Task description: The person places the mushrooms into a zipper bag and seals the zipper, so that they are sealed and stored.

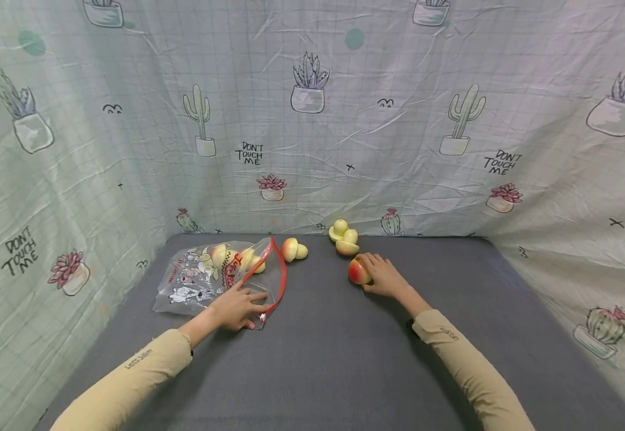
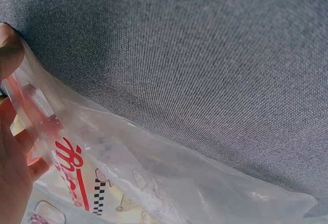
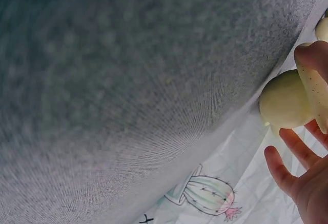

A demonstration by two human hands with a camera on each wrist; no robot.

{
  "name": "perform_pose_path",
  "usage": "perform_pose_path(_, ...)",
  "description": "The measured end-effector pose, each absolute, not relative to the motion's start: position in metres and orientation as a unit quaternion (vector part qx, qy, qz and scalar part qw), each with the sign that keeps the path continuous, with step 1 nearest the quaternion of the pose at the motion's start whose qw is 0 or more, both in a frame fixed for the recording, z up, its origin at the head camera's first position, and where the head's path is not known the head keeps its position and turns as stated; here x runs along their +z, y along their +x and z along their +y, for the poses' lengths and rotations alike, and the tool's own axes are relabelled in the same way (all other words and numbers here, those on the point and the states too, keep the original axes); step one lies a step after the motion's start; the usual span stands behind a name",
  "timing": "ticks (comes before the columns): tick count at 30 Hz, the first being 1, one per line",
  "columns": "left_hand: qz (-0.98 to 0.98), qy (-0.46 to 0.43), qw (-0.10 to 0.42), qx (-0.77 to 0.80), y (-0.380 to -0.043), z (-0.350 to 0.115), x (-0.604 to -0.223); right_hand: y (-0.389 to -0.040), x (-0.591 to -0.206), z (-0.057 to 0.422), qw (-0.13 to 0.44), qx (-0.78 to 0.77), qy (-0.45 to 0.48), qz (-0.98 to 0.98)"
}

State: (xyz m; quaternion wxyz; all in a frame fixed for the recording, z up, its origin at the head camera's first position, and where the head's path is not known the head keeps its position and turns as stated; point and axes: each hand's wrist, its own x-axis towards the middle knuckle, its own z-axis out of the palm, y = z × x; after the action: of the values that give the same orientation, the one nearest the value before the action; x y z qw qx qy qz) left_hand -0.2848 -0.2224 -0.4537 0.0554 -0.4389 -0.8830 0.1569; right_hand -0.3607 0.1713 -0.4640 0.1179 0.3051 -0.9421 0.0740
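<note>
The clear zip bag with a red rim and printed cartoon figures lies on its side at the left, its mouth facing right. Several peach-like yellow and red pieces show through its plastic. At the mouth, my left hand holds the bag's edge between thumb and fingers. My right hand grips a red-and-yellow peach-like piece on the table, right of centre. From the right wrist, a pale round bulge sticks out of that piece's flat side, with the thumb over the rim.
Between the hands, toward the back, lies another peach-like piece with its round bulge to the right. A cluster of pale yellow pieces sits near the back edge. Behind the grey table hangs a cactus-print cloth.
</note>
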Motion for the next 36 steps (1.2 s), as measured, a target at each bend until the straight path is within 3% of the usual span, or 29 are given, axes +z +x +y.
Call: perform_pose_path(36, -0.881, -0.438, 0.064, 0.168, -0.284, -0.222, -0.455, -0.348, -0.457, 0.142, 0.164, 0.110, 0.339, -0.920)
